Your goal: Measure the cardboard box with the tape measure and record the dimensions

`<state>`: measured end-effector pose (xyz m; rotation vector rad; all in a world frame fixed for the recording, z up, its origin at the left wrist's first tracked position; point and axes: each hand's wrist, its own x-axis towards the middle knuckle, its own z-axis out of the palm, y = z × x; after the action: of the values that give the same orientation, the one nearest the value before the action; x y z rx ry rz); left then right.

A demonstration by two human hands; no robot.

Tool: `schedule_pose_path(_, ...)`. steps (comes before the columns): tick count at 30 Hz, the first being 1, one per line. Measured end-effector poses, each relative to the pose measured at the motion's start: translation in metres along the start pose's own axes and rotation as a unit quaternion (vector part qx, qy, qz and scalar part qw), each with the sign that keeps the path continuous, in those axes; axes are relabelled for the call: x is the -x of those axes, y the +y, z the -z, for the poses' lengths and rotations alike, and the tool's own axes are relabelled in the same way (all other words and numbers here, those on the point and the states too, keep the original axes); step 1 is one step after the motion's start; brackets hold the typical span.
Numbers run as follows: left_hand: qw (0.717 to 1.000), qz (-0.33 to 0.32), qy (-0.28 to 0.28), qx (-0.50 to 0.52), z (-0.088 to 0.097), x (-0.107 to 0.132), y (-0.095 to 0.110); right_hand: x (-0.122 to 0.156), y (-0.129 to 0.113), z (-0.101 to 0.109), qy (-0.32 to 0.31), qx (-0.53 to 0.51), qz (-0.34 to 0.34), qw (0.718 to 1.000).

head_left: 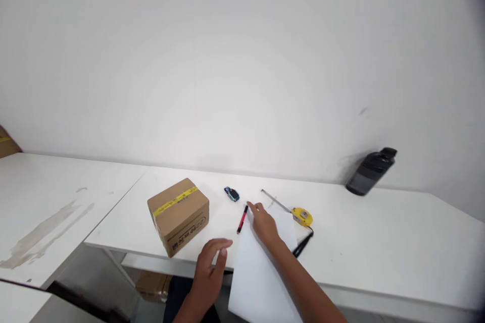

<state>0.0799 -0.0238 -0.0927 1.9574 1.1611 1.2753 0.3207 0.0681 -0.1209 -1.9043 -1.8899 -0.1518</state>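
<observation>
My left hand [211, 268] hovers at the table's front edge, fingers curved and apart from the thumb, holding nothing. My right hand [264, 223] rests on the upper part of a white sheet of paper [253, 277], which hangs over the front edge. Its index finger stretches toward the tip of a red and black marker [242, 219] lying along the paper's left side; whether they touch, I cannot tell. A yellow tape measure [302, 216], its blade [276, 201] partly drawn out, lies right of the paper with its black strap [303, 245].
A taped cardboard box [182, 214] stands left of the paper. A dark wristwatch [232, 194] lies behind the marker. At the back right, a black bottle [370, 171] stands near the wall. Another cardboard box [151, 285] sits below the table [379, 242].
</observation>
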Motion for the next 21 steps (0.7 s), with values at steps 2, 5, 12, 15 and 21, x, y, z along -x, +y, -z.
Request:
schedule_pose_path(2,0.994,-0.048,0.091,-0.025,0.031,0.01,0.004,0.004,0.025,0.014,0.042,0.017,-0.046,0.998)
schedule_pose_path(5,0.961,-0.054,0.252,-0.103,0.083,0.005,0.0,0.016,0.077,0.034,0.128,0.052,-0.25,0.958)
schedule_pose_path(12,0.952,0.225,0.201,0.048,0.136,-0.06,-0.035,0.046,0.143,0.038,-0.057,-0.014,-0.353,0.934)
schedule_pose_path(15,0.95,0.224,0.112,0.184,0.144,-0.074,-0.044,0.043,0.15,0.039,-0.027,-0.079,-0.36,0.929)
schedule_pose_path(21,0.911,0.213,-0.054,0.349,0.158,-0.088,-0.045,0.029,0.138,0.051,0.103,-0.474,-0.317,0.815)
